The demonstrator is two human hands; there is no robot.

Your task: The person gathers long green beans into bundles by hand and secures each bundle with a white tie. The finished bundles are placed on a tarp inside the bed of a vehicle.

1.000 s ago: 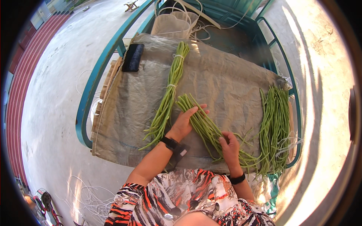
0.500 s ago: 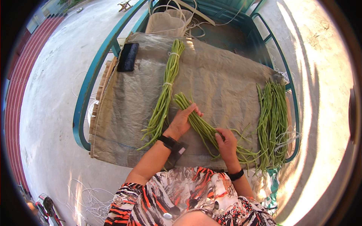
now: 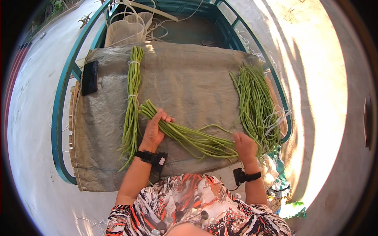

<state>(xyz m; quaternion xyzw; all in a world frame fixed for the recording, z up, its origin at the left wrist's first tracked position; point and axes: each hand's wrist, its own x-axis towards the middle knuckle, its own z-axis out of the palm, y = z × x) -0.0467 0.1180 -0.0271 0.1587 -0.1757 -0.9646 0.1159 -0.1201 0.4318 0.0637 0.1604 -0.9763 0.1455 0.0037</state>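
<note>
My left hand [image 3: 156, 128] is wrapped round a loose bunch of long green beans [image 3: 193, 139], just below its gathered upper end. The bunch slants down to the right across a greyish-brown woven sheet [image 3: 185, 82]. At its trailing ends my right hand [image 3: 245, 147] is closed, with bean tips running into its fingers; how many it grips is hidden. Just left of my left hand lies another bunch of long beans [image 3: 133, 86], bound with white ties in two places. Beyond my right hand, a wide heap of loose long beans [image 3: 256, 104] rests at the sheet's right side.
A teal metal rail [image 3: 59, 129] bounds the sheet on the left, and another teal rail [image 3: 271, 63] on the right. A dark flat object [image 3: 89, 78] lies at the upper left. Beyond the sheet stands a whitish plastic basket [image 3: 124, 32]. White strips [image 3: 277, 118] lie over the heap.
My right hand has slid from the middle of the bunch out to its trailing ends. The bunch now lies flatter and more stretched out. The whole view has shifted.
</note>
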